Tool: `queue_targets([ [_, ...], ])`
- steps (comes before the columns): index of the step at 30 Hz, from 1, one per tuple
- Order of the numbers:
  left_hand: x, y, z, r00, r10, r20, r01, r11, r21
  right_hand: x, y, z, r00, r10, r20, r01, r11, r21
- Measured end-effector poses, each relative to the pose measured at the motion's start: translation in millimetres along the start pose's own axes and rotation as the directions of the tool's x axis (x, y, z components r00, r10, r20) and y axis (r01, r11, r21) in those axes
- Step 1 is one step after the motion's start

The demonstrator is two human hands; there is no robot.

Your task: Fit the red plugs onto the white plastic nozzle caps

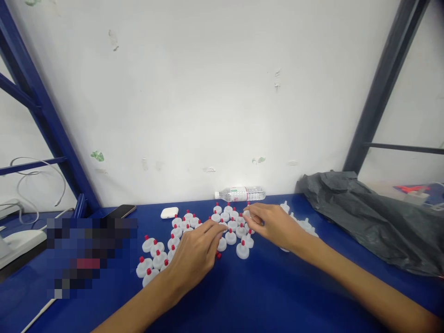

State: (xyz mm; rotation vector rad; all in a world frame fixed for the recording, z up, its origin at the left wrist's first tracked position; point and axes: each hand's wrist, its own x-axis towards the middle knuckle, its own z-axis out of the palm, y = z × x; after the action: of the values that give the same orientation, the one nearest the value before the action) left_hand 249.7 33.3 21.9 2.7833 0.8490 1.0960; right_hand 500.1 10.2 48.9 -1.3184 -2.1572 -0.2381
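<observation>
Several white round nozzle caps with red tips (pixel 231 237) stand upright on the blue table. My left hand (pixel 199 247) reaches over the middle of them, fingers bent and pressed together; whatever is between the fingertips is hidden. To its right, my right hand (pixel 272 224) has thumb and forefinger closed around a white nozzle cap (pixel 247 214) at the back of the group. Beyond my right wrist are several white nozzle caps without red tips (pixel 305 225), partly covered by the forearm. A loose red tip (pixel 218 255) lies beside my left hand.
A clear plastic bottle (pixel 241 194) lies along the wall. Near it is a white earbud case (pixel 169 212). A phone (pixel 121 211) and a blurred-out patch are on the left, with cables. A dark grey plastic bag (pixel 367 217) covers the right side of the table (pixel 277 296).
</observation>
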Motion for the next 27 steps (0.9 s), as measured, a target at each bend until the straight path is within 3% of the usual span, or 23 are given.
queue_targets([
  [4, -0.3, 2.8, -0.7, 0.996, -0.091, -0.025, 0.091, 0.996, -0.016, -4.1, -5.8, 5.0, 0.995, -0.087, -0.047, 0.089, 0.995, 0.051],
  [7, 1.5, 5.8, -2.1, 0.993, -0.099, -0.064, 0.097, 0.995, -0.039, -7.3, -12.9, 5.6, 0.985, -0.159, -0.06, 0.163, 0.984, 0.071],
  [15, 2.4, 11.4, -3.6, 0.957, 0.125, -0.26, -0.159, 0.981, -0.114, -14.4, -29.5, 9.8, 0.974, -0.208, -0.093, 0.216, 0.973, 0.078],
  [21, 1.1, 11.7, -1.5, 0.942, 0.247, -0.229, -0.272, 0.959, -0.081, -15.4, -33.7, 10.3, 0.955, -0.264, -0.134, 0.276, 0.959, 0.073],
  [27, 1.4, 7.9, -0.3, 0.942, 0.259, -0.215, -0.294, 0.944, -0.151, -15.0, -35.6, 9.5, 0.951, -0.268, -0.155, 0.281, 0.958, 0.066],
])
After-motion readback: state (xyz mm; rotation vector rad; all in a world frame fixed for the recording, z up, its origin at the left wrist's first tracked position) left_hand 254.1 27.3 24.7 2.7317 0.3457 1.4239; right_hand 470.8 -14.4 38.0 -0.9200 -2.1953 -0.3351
